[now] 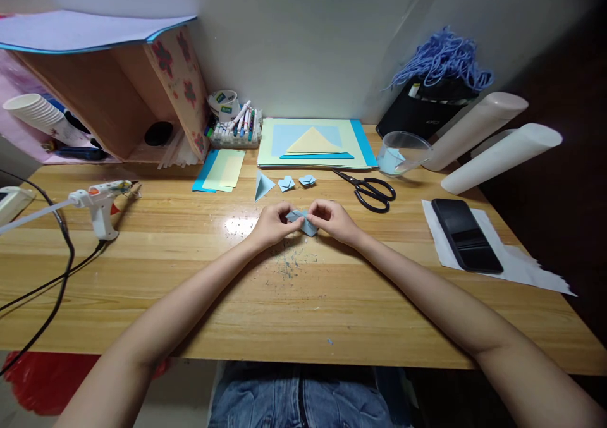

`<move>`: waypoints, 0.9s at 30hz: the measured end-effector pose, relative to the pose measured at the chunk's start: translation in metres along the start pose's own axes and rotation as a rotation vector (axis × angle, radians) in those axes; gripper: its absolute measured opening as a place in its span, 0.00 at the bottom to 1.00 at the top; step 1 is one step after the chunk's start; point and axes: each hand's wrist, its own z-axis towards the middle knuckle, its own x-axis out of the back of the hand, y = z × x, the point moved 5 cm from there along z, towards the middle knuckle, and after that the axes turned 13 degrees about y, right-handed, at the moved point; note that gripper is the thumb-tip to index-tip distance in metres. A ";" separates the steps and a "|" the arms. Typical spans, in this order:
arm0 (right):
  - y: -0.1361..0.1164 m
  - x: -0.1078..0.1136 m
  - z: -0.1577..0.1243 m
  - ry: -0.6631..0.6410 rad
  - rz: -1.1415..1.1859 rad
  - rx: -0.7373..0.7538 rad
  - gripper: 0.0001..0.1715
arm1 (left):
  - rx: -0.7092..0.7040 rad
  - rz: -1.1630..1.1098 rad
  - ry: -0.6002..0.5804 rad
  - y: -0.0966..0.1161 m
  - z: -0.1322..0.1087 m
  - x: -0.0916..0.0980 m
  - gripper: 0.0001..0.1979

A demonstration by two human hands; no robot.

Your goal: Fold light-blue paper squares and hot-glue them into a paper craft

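Between my two hands is a small piece of folded blue paper (309, 227), held just above the wooden table. My left hand (275, 224) pinches its left side with thumb and fingers. On the other side, my right hand (334, 221) grips the paper with the thumb pressed on its face. Just beyond my hands lie a blue paper triangle (263, 186) and two small folded blue paper pieces, one in the middle (286, 183) and another to the right (307, 181). Black-handled scissors (372, 189) rest to the right of them.
A glue gun (102, 207) with a trailing black cable (66, 270) stands left. Paper sheets (270, 156) and a marker box (237, 132) sit at the back. Rightward are a clear plastic cup (401, 156), white rolls (502, 159) and a phone (467, 235). Scraps (291, 263) lie near my hands.
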 end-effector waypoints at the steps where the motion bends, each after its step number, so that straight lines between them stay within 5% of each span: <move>1: -0.001 0.000 0.000 0.008 -0.003 0.002 0.14 | -0.003 -0.003 -0.001 0.001 0.000 0.000 0.13; 7: -0.003 0.000 0.001 0.041 0.126 -0.072 0.15 | 0.030 -0.112 0.090 0.000 0.003 0.005 0.11; 12: -0.001 0.001 0.001 0.079 0.122 -0.091 0.16 | 0.018 -0.096 0.025 0.000 0.001 0.001 0.10; 19: -0.001 0.001 0.002 0.005 0.135 -0.088 0.15 | 0.019 -0.118 0.039 0.003 0.001 0.003 0.13; 27: 0.005 0.007 0.005 -0.164 0.329 -0.326 0.15 | 0.027 -0.168 -0.053 0.002 0.002 0.003 0.14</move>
